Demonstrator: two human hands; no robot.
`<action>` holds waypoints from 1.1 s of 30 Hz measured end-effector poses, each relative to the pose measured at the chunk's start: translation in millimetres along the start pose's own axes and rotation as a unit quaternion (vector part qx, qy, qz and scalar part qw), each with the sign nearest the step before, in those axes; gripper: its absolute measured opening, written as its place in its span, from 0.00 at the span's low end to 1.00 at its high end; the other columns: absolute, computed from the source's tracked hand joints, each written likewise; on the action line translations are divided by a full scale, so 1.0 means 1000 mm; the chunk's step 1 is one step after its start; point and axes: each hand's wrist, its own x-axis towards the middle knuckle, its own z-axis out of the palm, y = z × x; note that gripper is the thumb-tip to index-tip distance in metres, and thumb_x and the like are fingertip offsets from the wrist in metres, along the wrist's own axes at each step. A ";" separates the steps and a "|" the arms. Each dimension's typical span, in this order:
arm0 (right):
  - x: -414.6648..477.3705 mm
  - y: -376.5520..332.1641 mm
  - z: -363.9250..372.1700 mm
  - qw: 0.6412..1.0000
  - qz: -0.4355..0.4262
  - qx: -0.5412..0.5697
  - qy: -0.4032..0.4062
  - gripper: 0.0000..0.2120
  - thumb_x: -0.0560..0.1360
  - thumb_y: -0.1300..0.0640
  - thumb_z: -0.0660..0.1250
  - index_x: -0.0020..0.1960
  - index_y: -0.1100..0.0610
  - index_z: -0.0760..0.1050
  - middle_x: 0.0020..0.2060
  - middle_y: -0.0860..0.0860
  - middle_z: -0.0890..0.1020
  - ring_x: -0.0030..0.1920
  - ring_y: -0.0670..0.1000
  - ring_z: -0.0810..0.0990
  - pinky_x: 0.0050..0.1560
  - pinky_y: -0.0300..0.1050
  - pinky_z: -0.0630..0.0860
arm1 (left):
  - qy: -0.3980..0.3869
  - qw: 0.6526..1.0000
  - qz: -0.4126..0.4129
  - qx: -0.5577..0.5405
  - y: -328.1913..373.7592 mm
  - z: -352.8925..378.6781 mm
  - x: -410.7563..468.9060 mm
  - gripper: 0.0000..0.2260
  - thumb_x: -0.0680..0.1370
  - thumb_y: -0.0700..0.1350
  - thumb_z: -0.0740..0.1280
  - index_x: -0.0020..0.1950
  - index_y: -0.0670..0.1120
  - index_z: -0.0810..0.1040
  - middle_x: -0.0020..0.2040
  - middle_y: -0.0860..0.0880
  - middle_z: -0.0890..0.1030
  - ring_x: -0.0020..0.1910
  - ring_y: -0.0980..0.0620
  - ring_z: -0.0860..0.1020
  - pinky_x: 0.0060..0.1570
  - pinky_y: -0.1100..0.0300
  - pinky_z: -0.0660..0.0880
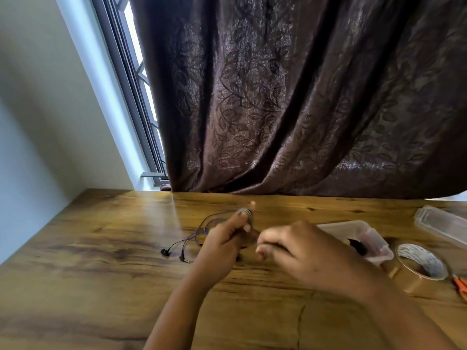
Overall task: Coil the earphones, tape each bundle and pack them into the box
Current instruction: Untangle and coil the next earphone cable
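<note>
A purple and black earphone cable (199,229) loops over the wooden table (101,248), its earbud (165,251) and jack plug (184,260) lying to the left. My left hand (222,242) is raised with several turns of the cable wound round its extended fingers. My right hand (300,251) sits just to the right with curled fingers pinching the cable; the strand between the hands is blurred. A clear plastic box (374,238) stands behind my right hand with something black inside it.
A roll of brown tape (420,263) lies right of the box, with orange-handled scissors (461,286) at the frame's right edge. The box lid (442,223) rests at the far right. A dark curtain (303,97) hangs behind the table.
</note>
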 end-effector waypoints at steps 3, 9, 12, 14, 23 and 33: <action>0.010 0.009 -0.024 0.995 -0.020 0.064 0.072 0.04 0.74 0.50 0.69 0.42 0.48 0.81 0.28 0.44 0.78 0.30 0.41 0.74 0.34 0.39 0.71 | -0.108 0.988 -0.053 -0.098 0.012 0.005 -0.010 0.07 0.77 0.39 0.58 0.44 0.42 0.75 0.33 0.50 0.81 0.36 0.52 0.80 0.44 0.61 0.75; 0.035 0.031 -0.019 0.944 -0.047 0.288 0.156 0.03 0.71 0.54 0.72 0.41 0.53 0.82 0.33 0.60 0.82 0.32 0.55 0.74 0.36 0.48 0.68 | -0.181 0.907 -0.052 -0.378 0.018 -0.005 -0.018 0.21 0.76 0.44 0.64 0.65 0.33 0.71 0.27 0.47 0.76 0.29 0.47 0.79 0.51 0.39 0.73; 0.039 0.027 0.003 0.920 -0.010 0.360 0.156 0.06 0.76 0.60 0.65 0.43 0.58 0.80 0.26 0.41 0.79 0.28 0.37 0.76 0.32 0.29 0.69 | -0.191 0.863 0.017 -0.467 0.026 -0.008 -0.018 0.20 0.80 0.40 0.54 0.70 0.33 0.65 0.33 0.44 0.78 0.36 0.46 0.80 0.58 0.39 0.70; 0.039 0.026 0.021 0.917 0.029 0.364 0.160 0.09 0.79 0.60 0.61 0.44 0.60 0.79 0.24 0.37 0.78 0.28 0.35 0.76 0.31 0.28 0.69 | -0.145 0.857 0.031 -0.493 0.030 -0.013 -0.017 0.22 0.80 0.39 0.54 0.73 0.35 0.60 0.34 0.44 0.78 0.39 0.45 0.81 0.57 0.44 0.74; 0.010 0.032 0.084 0.966 0.079 0.246 0.017 0.12 0.79 0.46 0.59 0.49 0.48 0.80 0.34 0.44 0.81 0.36 0.43 0.78 0.37 0.35 0.70 | 0.203 0.899 0.044 -0.385 0.039 -0.023 -0.007 0.20 0.77 0.42 0.55 0.69 0.45 0.69 0.30 0.50 0.78 0.52 0.44 0.82 0.63 0.43 0.70; -0.012 -0.022 0.030 0.994 -0.028 -0.102 -0.024 0.15 0.82 0.46 0.52 0.61 0.49 0.72 0.54 0.49 0.80 0.53 0.52 0.79 0.50 0.46 0.75 | 0.142 0.990 0.012 -0.006 0.008 -0.018 -0.007 0.17 0.81 0.40 0.57 0.42 0.57 0.79 0.37 0.48 0.81 0.38 0.57 0.77 0.43 0.60 0.71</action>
